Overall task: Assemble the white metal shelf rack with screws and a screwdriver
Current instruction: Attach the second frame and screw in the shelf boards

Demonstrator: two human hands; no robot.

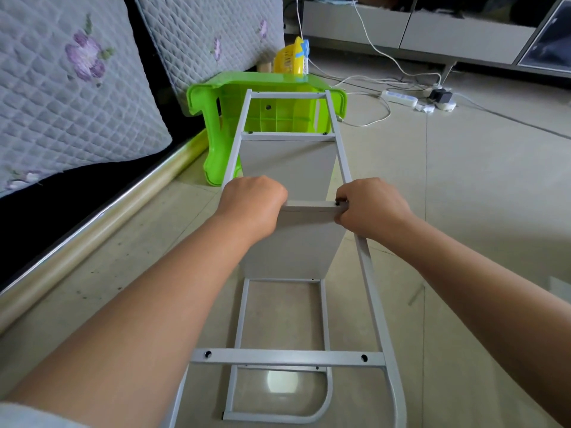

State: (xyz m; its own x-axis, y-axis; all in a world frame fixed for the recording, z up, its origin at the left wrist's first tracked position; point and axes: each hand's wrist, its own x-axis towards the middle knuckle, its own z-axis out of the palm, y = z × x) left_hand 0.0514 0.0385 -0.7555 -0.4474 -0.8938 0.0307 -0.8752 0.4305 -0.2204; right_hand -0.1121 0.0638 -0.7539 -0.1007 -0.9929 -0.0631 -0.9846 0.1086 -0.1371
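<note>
White metal rack (367, 267) under curled hands

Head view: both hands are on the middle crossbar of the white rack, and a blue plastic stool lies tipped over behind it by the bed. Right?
Not quite. The stool is green, not blue, as the head view shows. The rest holds: the left hand and right hand are on the middle crossbar of the white rack, and the stool lies tipped over behind it by the bed.

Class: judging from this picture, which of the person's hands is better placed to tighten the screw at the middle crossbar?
Right. The right hand already pinches the dark screw; the left hand grips the crossbar's other end.
</note>
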